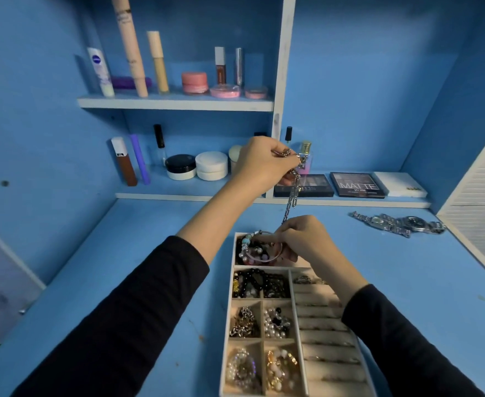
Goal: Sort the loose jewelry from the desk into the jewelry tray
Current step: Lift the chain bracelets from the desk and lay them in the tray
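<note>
Jewelry tray (318,313) compartments with black beads (259,282), pearls (277,322), chains (242,322).

Home vanity desk; cosmetics (194,82) line blue shelves (175,103).

Chain (293,193) between left hand (259,166) and right hand (302,239), above tray (321,322)

The blue desk (121,267) carries the jewelry tray (321,339) and watches (398,223).
</note>
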Motion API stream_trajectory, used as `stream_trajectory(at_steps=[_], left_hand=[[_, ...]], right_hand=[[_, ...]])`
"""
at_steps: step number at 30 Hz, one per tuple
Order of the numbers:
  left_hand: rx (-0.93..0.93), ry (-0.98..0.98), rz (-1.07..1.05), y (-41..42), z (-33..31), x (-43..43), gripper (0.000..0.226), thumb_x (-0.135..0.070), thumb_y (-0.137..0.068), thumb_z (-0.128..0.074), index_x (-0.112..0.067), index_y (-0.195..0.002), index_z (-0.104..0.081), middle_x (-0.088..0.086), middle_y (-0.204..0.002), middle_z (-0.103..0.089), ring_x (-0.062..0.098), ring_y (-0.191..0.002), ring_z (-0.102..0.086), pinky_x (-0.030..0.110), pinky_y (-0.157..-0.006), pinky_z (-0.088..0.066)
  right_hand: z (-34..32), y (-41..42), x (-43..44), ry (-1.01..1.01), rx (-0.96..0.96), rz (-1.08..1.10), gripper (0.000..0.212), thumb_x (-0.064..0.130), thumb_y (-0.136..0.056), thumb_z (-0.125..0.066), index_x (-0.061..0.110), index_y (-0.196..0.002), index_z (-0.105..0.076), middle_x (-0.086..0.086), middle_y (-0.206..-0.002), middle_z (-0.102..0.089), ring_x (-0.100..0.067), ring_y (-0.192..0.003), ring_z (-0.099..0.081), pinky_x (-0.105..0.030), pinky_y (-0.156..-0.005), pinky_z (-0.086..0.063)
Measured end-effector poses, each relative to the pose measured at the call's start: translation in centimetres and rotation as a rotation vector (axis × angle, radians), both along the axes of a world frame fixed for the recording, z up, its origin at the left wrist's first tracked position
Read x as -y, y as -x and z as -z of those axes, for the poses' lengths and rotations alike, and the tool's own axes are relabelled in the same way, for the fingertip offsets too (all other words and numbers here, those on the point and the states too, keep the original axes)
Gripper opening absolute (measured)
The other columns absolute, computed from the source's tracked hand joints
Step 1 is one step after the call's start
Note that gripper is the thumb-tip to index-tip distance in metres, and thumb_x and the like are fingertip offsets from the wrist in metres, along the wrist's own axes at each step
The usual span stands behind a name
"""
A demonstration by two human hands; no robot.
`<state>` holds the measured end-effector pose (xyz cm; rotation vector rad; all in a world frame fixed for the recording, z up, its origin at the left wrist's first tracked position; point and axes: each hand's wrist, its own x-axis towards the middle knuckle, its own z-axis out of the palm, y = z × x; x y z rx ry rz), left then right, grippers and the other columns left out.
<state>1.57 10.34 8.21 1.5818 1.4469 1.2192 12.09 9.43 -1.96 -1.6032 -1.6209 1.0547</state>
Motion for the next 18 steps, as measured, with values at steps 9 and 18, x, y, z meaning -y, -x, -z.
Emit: stream_trajectory(at_steps=[9,18], left_hand=[[-0.006,-0.012,0.013,-0.3,-0.2,0.0,0.019,-0.002,-0.082,-0.06,-0.014,-0.067,-0.06,0.004,-0.062,-0.062,0.021,-0.055,-0.062,0.042,-0.069,-0.059],[0.004,-0.026,0.026,-0.6,-0.7,-0.3,0.012,-0.002,-0.081,-0.062,-0.009,-0.071,-0.063,0.003,-0.06,-0.062,0.016,-0.05,-0.062,0.037,-0.065,-0.059]], right_hand=[[0.1,0.3,-0.6,-0.122,0.21,-0.017,0.02,0.003,-0.077,-0.064,0.002,-0.058,-0.069,0.006,-0.033,-0.052,-0.003,-0.032,-0.049,-0.023,-0.046,-0.05],[-1.1,-1.7,0.9,-0.164,0.25,-0.005,0.034,0.027,-0.077,-0.073,-0.005,-0.069,-0.063,-0.009,-0.057,-0.052,-0.018,-0.051,-0.041,-0.025,-0.048,-0.035]])
